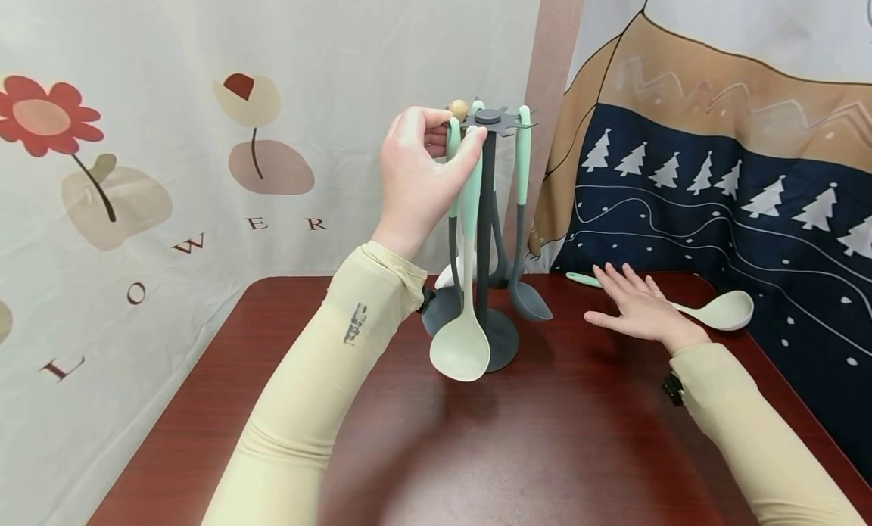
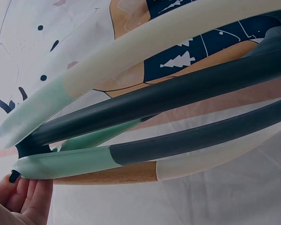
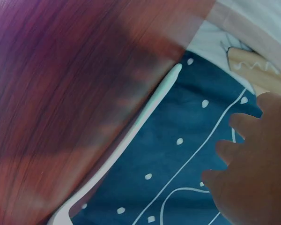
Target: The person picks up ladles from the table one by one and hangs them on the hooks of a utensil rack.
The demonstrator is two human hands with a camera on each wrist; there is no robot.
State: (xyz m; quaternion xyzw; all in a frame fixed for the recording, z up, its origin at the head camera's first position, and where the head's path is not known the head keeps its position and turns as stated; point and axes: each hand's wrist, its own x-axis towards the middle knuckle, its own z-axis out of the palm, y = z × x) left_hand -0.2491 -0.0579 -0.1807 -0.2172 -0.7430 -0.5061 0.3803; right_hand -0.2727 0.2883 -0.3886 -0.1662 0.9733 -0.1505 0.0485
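Note:
A dark utensil rack [image 1: 487,208] stands upright with several utensils hung around its top. My left hand [image 1: 418,166] grips the top of the rack at its hooks, thumb by the mint handle of a cream ladle [image 1: 461,350]. In the left wrist view, fingertips of that hand [image 2: 25,204] touch a hook beside a mint-and-grey handle [image 2: 75,161]. Over at the right, my right hand [image 1: 633,306] spreads its fingers above the table, holding nothing. Behind and partly under it lies another cream ladle [image 1: 725,312], its mint handle pointing left; the right wrist view shows its long handle [image 3: 117,152].
A grey utensil [image 1: 531,303] hangs on the rack's right side, another grey head [image 1: 440,306] on its left. One hung utensil has a wooden end [image 1: 459,110]. The brown table [image 1: 545,435] meets printed curtains [image 1: 681,147] at the back and right.

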